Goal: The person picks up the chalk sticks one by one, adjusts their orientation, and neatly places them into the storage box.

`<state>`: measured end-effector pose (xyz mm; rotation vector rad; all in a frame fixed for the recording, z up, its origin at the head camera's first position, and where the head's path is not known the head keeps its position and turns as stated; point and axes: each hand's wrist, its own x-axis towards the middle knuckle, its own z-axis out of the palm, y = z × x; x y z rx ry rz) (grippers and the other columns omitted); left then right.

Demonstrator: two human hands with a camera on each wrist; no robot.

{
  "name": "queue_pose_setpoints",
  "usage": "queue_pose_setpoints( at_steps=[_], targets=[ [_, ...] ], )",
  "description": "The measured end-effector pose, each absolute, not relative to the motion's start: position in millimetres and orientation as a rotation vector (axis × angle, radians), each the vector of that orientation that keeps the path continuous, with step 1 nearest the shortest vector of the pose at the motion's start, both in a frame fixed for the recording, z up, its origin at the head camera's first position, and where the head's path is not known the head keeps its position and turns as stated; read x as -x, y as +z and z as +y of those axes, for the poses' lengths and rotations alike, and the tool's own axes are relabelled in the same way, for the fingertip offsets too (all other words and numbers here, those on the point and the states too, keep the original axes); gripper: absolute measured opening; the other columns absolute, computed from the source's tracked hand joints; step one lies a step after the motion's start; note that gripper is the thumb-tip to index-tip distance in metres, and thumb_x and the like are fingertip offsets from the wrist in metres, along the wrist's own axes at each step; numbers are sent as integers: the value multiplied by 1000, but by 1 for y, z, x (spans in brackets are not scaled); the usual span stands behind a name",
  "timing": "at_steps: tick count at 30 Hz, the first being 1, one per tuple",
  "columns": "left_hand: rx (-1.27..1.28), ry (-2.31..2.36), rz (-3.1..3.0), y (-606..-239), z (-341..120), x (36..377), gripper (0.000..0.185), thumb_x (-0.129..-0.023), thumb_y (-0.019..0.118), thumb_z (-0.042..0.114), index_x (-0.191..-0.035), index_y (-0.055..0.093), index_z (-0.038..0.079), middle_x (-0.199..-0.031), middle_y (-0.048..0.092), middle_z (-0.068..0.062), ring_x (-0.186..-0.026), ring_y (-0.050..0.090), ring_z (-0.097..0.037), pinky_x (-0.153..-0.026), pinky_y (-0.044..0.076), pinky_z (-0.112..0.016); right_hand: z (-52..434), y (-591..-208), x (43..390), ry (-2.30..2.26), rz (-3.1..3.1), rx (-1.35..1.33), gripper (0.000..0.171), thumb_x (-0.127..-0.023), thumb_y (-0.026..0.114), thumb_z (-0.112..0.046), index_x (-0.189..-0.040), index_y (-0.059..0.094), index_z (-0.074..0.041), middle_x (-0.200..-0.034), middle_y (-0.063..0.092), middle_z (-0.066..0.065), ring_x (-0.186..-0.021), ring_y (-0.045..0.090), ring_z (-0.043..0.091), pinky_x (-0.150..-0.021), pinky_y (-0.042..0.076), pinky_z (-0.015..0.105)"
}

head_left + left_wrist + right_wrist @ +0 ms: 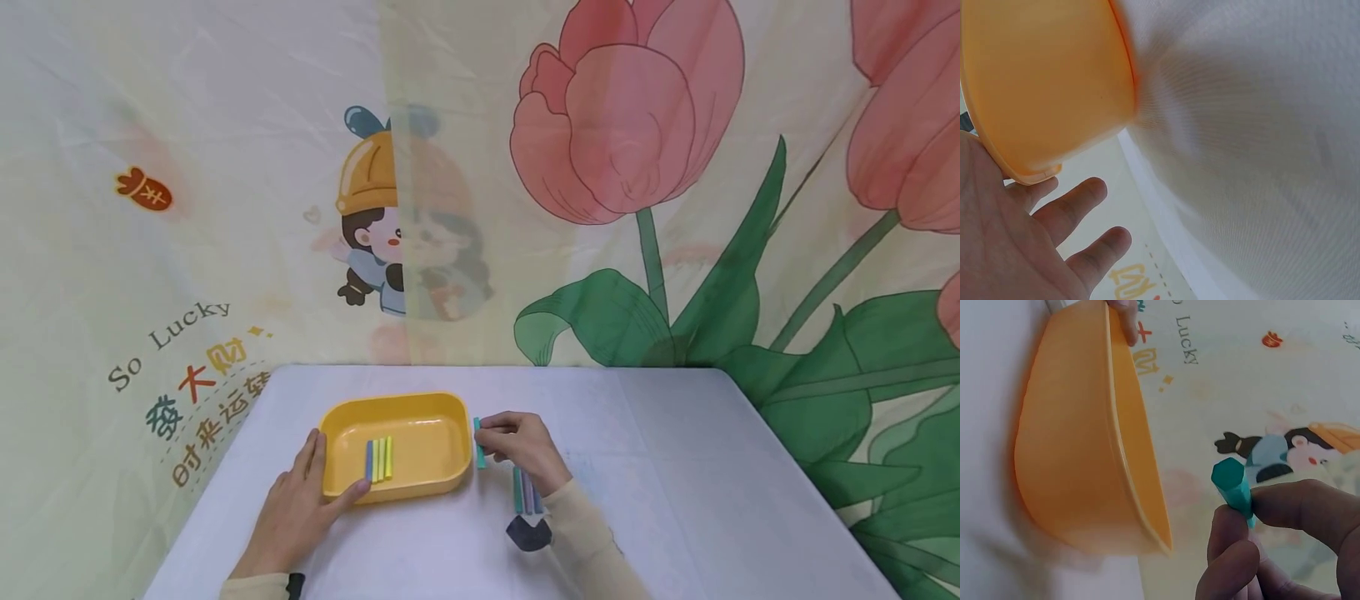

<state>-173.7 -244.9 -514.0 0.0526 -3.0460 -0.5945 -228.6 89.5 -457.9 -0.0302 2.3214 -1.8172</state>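
A yellow tray (405, 493) stands on the table with a blue stick (369, 460) and several yellow-green sticks (382, 460) lying side by side inside. My left hand (296, 508) holds its near left corner, thumb over the near rim and fingers along the left side. In the left wrist view some of those fingers spread away from the tray wall. Just past the tray's right rim, my right hand (521, 446) pinches a teal six-sided stick (1230, 476) between thumb and fingers. The stick is held apart from the tray, one flat end facing the right wrist camera.
Teal, purple and blue sticks (527, 490) lie in a row on the table, partly behind the right wrist. A dark piece (528, 533) shows at that wrist. The white table (660, 467) ends at a printed curtain (465, 167) with tulips and a cartoon figure.
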Motion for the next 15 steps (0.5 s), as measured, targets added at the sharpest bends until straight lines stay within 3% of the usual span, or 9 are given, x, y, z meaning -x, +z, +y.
queue_pose_setpoints(
  at_steps=[15],
  targets=[
    [-31,-595,-3030,-513,-246,173,124,-86,44,85,-158,7,-9,-164,11,-31,-136,35,-54,-111,28,-69,33,-450,246,-1877,2202,145,27,-84,82,-19,-102,74,-1,-87,75,9,-75,70,20,-69,60,29]
  ],
)
